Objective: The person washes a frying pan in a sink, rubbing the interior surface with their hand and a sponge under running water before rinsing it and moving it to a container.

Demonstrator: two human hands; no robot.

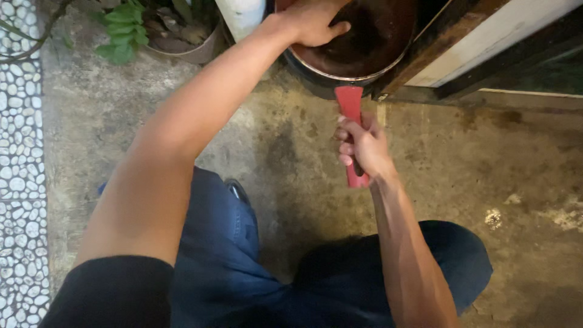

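Pan [364, 42]: round, dark, rusty-brown inside, thin pale metal rim, lying at the top of the view on the concrete floor [461, 176]. Its far side runs out of frame. Red handle [350, 115] sticks out from the pan's near rim straight toward the person; that is the long axis, roughly vertical in the view, handle end pointing at the knees, bowl pointing away.

Handling, as a judgement: looks like rigid metal, probably moderately heavy, won't flex. Inside looks greasy or wet, so likely slippery there. The handle looks like smooth plastic, and is the natural place to hold; the rim is the second hold. Not fragile.

Right hand [364, 149] is wrapped around the lower part of the handle, fingers curled closed, thumb side hidden; the handle tip pokes out below the palm. Left hand [313, 23] is inside the pan bowl, palm down on the dark surface, fingers bent. Can't tell if anything is under it, or whether it is closed on something.

Around the pan: white cylinder [242, 15] just left of it, touching or nearly. Potted green plant [124, 30] further left. Dark wood and white board frame [486, 42] just right of the pan, angled. Pebble strip [21, 152] well left of the pan. Jeans-clad knees [225, 243] are below the handle, near the person.
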